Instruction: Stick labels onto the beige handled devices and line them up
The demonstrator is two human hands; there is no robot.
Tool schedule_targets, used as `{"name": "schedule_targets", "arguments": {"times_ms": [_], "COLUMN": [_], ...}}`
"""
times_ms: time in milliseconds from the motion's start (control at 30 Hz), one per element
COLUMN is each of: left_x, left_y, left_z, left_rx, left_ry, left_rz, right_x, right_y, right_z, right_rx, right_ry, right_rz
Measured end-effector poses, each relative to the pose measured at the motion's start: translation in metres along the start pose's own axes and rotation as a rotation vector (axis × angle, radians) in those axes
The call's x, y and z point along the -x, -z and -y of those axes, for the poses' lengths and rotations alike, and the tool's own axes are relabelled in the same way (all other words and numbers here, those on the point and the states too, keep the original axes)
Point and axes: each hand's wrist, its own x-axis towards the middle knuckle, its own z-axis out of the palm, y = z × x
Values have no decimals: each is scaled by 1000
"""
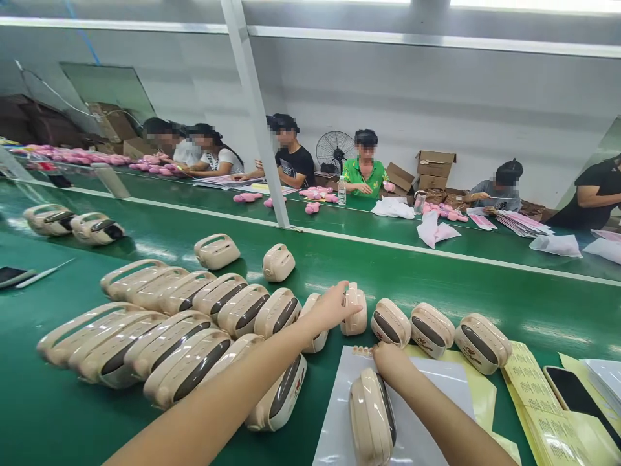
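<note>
My left hand reaches across the rows and grips a beige plastic device with a carrying handle, its thumb and fingers on either side of it. Close by, my right hand is closed over the top edge of a glossy white sheet; whatever its fingers pinch is hidden. Beside that hand, a line of small round beige pieces lies along the sheet's edge. Below, another beige device with a dark front panel stands on the sheet.
Several similar beige devices stand in two rows at left, others to the right. Yellow label sheets and a phone lie at right. A white post rises from the bench; co-workers sit beyond among pink items.
</note>
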Motion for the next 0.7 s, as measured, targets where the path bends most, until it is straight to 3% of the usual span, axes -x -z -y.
{"name": "schedule_targets", "arguments": {"times_ms": [100, 200, 300, 367, 433, 500, 633, 700], "left_x": [46, 97, 127, 132, 131, 130, 145, 158], "left_y": [25, 38, 36, 29, 23, 21, 31, 39], "left_z": [9, 43, 77, 86, 83, 69, 28, 8], "left_rx": [-48, -192, -303, -263, -197, -127, 87, 244], "left_ry": [-95, -139, -15, 69, 114, 98, 10, -3], "left_rz": [-67, -257, -290, -283, -289, -292, -187, -107], "right_x": [2, 6, 16, 27, 41, 56, 73, 75], "right_y": [-2, 0, 9, 22, 35, 46, 52, 52], "right_z": [-2, -9, -16, -15, -5, 13, 55, 70], "right_rx": [35, 18, -26, -126, -310, -489, -526, -565], "right_ry": [13, 23, 43, 55, 119, 278, 650, 683], "right_rz": [24, 6, -59, -177, -315, -398, -365, -300]}}
